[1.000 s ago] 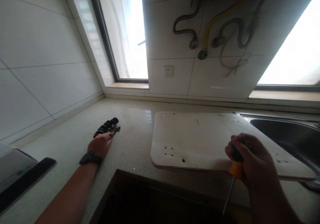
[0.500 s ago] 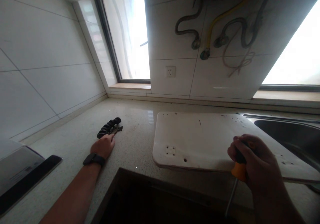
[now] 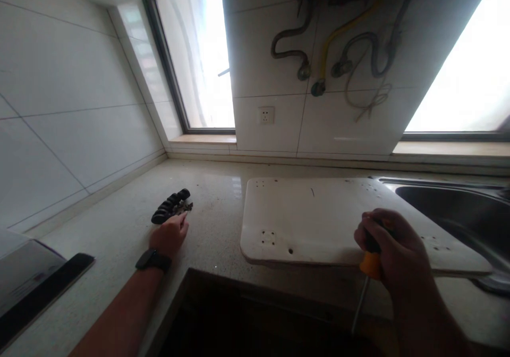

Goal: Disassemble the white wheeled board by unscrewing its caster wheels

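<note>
My right hand (image 3: pixel 388 248) is wrapped around a screwdriver (image 3: pixel 370 266) with an orange and black handle. Its metal shaft points down, in front of the cut-out in the counter. Behind that hand lies a white board (image 3: pixel 303 213) with rounded corners and groups of small holes. On the left, my left hand (image 3: pixel 169 235) rests at the counter with its fingers pinched together. Whether they hold a small piece is too small to see. Just beyond those fingers are a row of black rounded parts (image 3: pixel 169 206) and a little heap of small metal pieces (image 3: pixel 184 206), which look like screws.
A dark rectangular opening (image 3: pixel 255 320) cuts into the speckled counter (image 3: pixel 215 213) near me. A steel sink (image 3: pixel 458 213) lies right of the board, partly beneath its edge. A grey-white, black-edged object (image 3: pixel 32 277) stands at left. Pipes (image 3: pixel 326 49) hang on the tiled wall.
My left hand has shifted slightly right beside the small metal pieces, with its fingers drawn in. The view has turned a little; my right hand still holds the screwdriver.
</note>
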### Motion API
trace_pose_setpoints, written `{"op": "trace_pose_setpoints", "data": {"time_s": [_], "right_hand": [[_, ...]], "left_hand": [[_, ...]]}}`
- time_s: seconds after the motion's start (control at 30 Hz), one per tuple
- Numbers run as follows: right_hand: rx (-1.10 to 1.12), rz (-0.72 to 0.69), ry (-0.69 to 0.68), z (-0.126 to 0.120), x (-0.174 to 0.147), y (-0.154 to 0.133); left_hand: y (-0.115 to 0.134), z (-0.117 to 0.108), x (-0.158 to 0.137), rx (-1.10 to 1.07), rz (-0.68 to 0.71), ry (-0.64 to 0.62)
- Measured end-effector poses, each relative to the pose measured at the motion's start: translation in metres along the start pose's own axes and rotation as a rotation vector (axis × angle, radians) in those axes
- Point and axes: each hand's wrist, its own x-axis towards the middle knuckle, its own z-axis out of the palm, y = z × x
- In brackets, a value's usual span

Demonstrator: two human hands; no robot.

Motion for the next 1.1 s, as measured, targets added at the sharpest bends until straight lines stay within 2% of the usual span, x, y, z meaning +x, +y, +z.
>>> {"op": "trace_pose_setpoints", "data": {"time_s": [0.17,0.27,0.4,0.53,0.63,0.7,0.87,0.97,1.1], "right_hand": [[0.020,0.011,-0.018,0.001,-0.003,-0.002],[0.070,0.016,-0.021,0.002,-0.005,-0.004],[0.136,0.025,-0.059,0.001,-0.013,-0.009],[0.190,0.012,0.044,-0.017,-0.025,-0.017],[0.155,0.007,0.155,-0.048,-0.032,-0.021],[0.126,0.010,0.279,-0.074,-0.034,-0.023],[0.186,0.081,0.469,-0.134,-0.045,-0.018],[0.185,0.114,0.581,-0.157,-0.059,-0.012],[0.163,0.071,0.674,-0.171,-0.073,-0.013]], "left_hand": [[0.054,-0.015,-0.024,-0.371,0.387,0.139],[0.088,-0.036,-0.045,-0.565,0.520,0.289],[0.127,-0.061,-0.070,-0.523,0.879,0.385],[0.149,-0.062,-0.085,-0.376,1.119,0.403],[0.153,-0.050,-0.088,-0.307,1.186,0.395],[0.151,-0.043,-0.087,-0.291,1.197,0.364],[0.144,-0.038,-0.081,-0.265,1.222,0.349],[0.137,-0.035,-0.073,-0.256,1.230,0.375],[0.115,-0.018,-0.052,-0.241,1.184,0.369]]}}
